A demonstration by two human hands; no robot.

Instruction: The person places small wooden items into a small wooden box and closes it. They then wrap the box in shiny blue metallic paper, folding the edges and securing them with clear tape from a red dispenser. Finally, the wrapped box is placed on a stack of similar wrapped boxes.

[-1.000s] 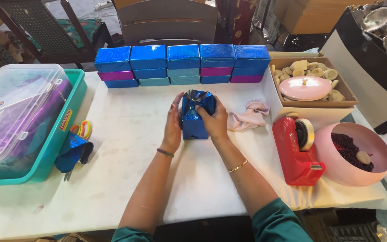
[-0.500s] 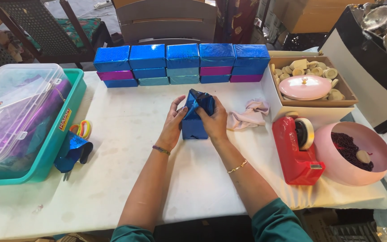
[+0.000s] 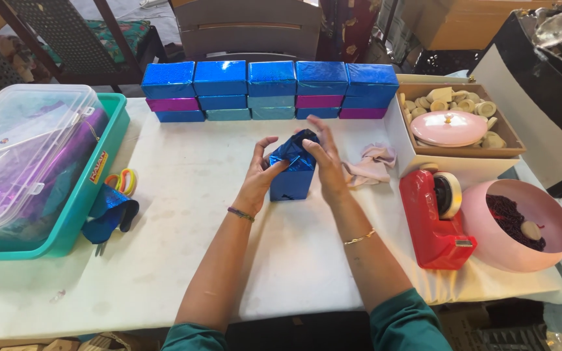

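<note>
Two hands fold shiny blue foil over a box at mid-tabletop.
The left hand [image 3: 259, 175] and right hand [image 3: 323, 166] have fingers pressed on the upright blue box [image 3: 292, 175], its top crumpled; bare tabletop [image 3: 183, 188] lies toward the left and near edges.

We note a white-covered desk [image 3: 183, 260]. Along its far edge stands a row of wrapped boxes [image 3: 268, 91] in shiny blue, purple and teal foil, stacked three high. Left of that row sits a teal tray [image 3: 92, 201] holding a clear lidded plastic box [image 3: 21, 149]; scissors with yellow and orange handles [image 3: 123, 181] and a scrap of blue foil [image 3: 108, 214] lie just beside the tray. Right of the row we record a cardboard box [image 3: 463, 151] with a pink lid [image 3: 449, 127], a pale pink cloth [image 3: 372, 164], a red tape dispenser [image 3: 434, 218] and a pink bowl [image 3: 521, 227].
</note>
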